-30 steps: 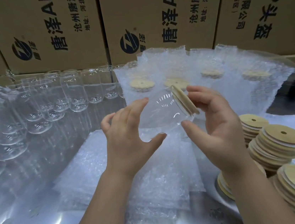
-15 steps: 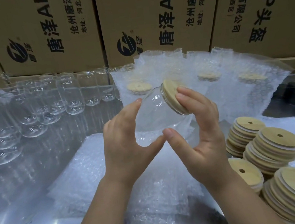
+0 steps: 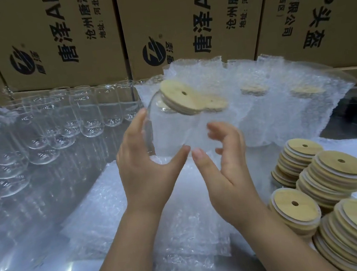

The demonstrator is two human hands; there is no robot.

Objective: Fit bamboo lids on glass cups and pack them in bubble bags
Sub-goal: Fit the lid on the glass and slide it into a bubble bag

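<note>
My left hand [image 3: 148,175] grips a clear glass cup [image 3: 172,131] in the air, tilted with its mouth up and to the right. A round bamboo lid [image 3: 182,99] with a small hole sits on the mouth. My right hand [image 3: 224,170] is beside the cup's lower end with fingers spread and blurred; I cannot tell whether it touches the glass. A pile of flat bubble bags [image 3: 115,210] lies under both hands.
Stacks of bamboo lids [image 3: 335,172] stand at the right. Rows of empty glass cups [image 3: 87,115] fill the back left. Lidded cups in bubble bags [image 3: 259,103] lie at the back right. Cardboard boxes [image 3: 181,22] wall off the rear.
My right hand has left the lid and dropped to the cup's lower end. The cup has tipped more upright and risen, so the lid's top face now shows.
</note>
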